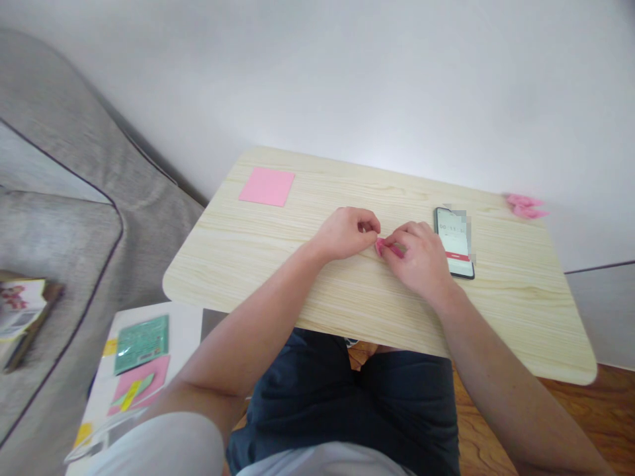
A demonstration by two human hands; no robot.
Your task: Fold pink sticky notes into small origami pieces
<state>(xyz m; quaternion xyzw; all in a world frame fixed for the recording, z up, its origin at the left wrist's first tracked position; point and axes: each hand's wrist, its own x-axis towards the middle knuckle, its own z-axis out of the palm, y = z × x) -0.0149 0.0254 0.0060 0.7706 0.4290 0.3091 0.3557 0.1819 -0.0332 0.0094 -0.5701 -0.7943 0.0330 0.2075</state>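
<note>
Over the middle of the light wooden table, a small piece of folded pink paper (380,246) is pinched by my right hand (419,256), its thumb and fingers closed around it. My left hand (344,233) meets it from the other side, fingers curled and thumb and fingertips closed at the paper's upper left edge. Most of the paper is hidden behind the fingers of my right hand. To the left lies a flat stack of square pink paper (268,186). A crumpled-looking folded pink paper piece (526,205) rests at the far right corner.
A phone (459,264) showing a running timer lies just right of my right hand on the table (516,330). Lower left, a white surface bears a green packet (142,344) and pink paper (159,371). A grey sofa (143,225) stands left; a white wall is behind.
</note>
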